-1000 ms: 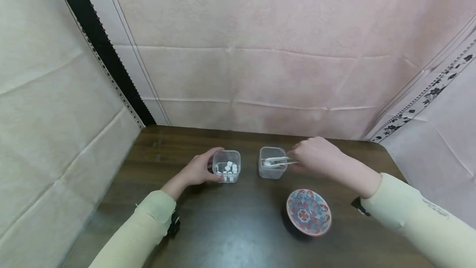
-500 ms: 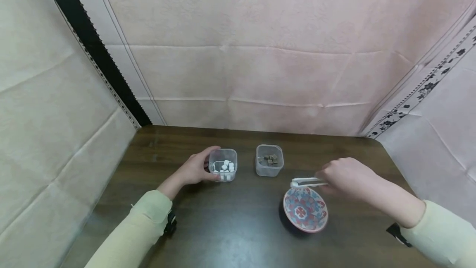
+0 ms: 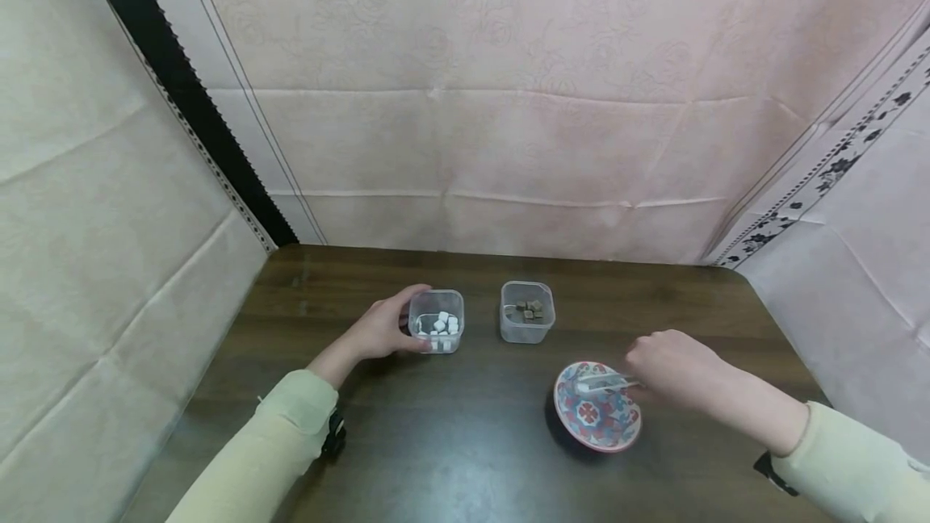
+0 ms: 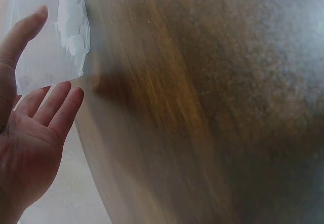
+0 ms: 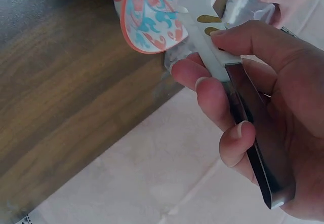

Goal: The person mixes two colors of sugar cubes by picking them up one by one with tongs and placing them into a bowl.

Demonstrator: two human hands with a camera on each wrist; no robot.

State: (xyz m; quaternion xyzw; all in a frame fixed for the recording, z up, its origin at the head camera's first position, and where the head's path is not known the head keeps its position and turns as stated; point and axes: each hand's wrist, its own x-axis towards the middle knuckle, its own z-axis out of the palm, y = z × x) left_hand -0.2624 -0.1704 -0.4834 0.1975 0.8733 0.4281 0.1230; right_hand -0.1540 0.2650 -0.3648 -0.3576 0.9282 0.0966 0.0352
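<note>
My left hand point(image 3: 383, 331) grips a clear plastic container point(image 3: 434, 302) of white cubes point(image 3: 441, 323), thumb on one side and fingers on the other. In my right hand point(image 3: 676, 370) are tongs point(image 3: 600, 382) with white tips and a metal handle point(image 5: 260, 138). Those tips are over the inside of a red-and-blue patterned bowl point(image 3: 606, 432). Whether anything sits between them cannot be made out. A second clear container point(image 3: 525, 334) with a few brown cubes point(image 3: 532, 310) stands between the hands, farther back than the bowl.
All of this stands on a dark wooden table point(image 3: 407, 442). Pale cloth point(image 3: 508, 144) hangs behind the table's back edge, with more cloth on both sides.
My right hand has carried the tongs from the container of brown cubes to the near right, past the bowl's far rim and then over its inside. My left hand keeps its grip on its container.
</note>
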